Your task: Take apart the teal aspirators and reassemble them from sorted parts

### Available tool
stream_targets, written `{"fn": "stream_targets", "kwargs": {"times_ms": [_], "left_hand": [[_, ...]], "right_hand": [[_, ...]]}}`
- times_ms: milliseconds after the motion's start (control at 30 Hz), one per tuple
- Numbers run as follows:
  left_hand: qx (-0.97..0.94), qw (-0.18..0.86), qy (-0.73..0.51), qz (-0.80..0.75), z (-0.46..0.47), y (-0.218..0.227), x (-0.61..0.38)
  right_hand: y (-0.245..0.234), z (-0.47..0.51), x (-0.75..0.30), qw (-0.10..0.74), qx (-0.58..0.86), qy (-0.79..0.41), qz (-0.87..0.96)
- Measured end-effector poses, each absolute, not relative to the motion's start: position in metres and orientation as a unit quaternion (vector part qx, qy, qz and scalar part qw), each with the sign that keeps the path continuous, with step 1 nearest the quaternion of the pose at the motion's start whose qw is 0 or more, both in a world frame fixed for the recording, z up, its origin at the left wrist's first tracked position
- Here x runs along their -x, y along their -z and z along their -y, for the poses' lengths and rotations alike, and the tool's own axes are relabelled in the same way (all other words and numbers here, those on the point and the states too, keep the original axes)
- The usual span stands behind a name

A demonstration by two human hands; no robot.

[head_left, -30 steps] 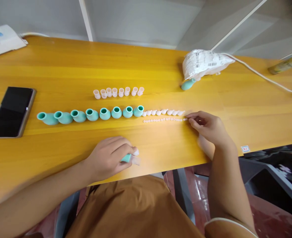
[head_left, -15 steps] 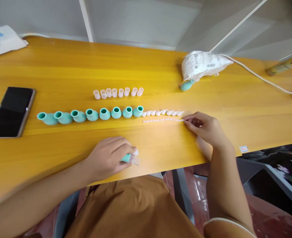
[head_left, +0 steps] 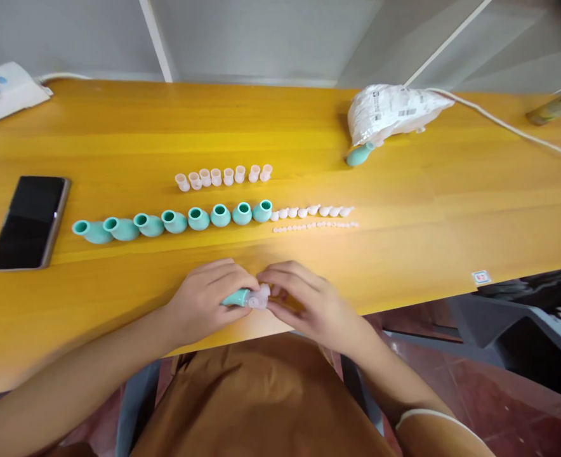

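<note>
Near the table's front edge, my left hand (head_left: pixel 209 301) is closed around a teal squeeze bulb (head_left: pixel 237 298) lying on its side. A translucent white nozzle (head_left: pixel 257 298) sticks out of its right end. My right hand (head_left: pixel 306 303) meets the nozzle from the right, thumb and fingers bent together at its tip; what they hold, if anything, is too small to see. Beyond my hands stands a row of teal bulbs (head_left: pixel 198 219) with open mouths. To its right run a row of small white pieces (head_left: pixel 302 212) and a line of tiny white beads (head_left: pixel 309 226).
Behind the bulbs is a row of translucent cups (head_left: pixel 216 177). A phone (head_left: pixel 28 222) lies at left, a white box (head_left: pixel 11 92) at back left. At back right, a white plastic bag (head_left: pixel 389 114) and one teal bulb (head_left: pixel 359 155) lie near a cable (head_left: pixel 504 125).
My right hand has left the far right end of the bead line and come back to the nozzle. My left hand stays near the same spot, still holding the bulb.
</note>
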State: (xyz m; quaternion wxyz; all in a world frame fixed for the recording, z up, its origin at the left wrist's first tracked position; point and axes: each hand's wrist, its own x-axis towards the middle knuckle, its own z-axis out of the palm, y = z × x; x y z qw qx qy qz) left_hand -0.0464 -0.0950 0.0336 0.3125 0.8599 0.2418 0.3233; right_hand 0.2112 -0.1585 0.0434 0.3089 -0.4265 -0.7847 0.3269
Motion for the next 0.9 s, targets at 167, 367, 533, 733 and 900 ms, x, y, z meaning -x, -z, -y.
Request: {"fn": "stream_targets", "kwargs": {"times_ms": [167, 367, 533, 733, 900], "left_hand": [[-0.859, 0.299, -0.345, -0.233, 0.096, -0.037, 0.045], [-0.865, 0.302, -0.329, -0.228, 0.099, -0.036, 0.047], [-0.863, 0.314, -0.303, -0.254, 0.098, -0.035, 0.047], [-0.879, 0.302, -0.294, -0.224, 0.098, -0.032, 0.048], [-0.886, 0.292, -0.292, -0.212, 0.099, -0.03, 0.048]], "right_hand": [[-0.036, 0.166, -0.192, 0.339, 0.429, -0.228, 0.805], [-0.038, 0.167, -0.195, 0.345, 0.427, -0.192, 0.814], [-0.048, 0.147, -0.244, 0.392, 0.54, -0.136, 0.733], [-0.036, 0.102, -0.346, 0.466, 0.7, -0.147, 0.52], [-0.012, 0.085, -0.382, 0.384, 0.718, -0.143, 0.562]]}}
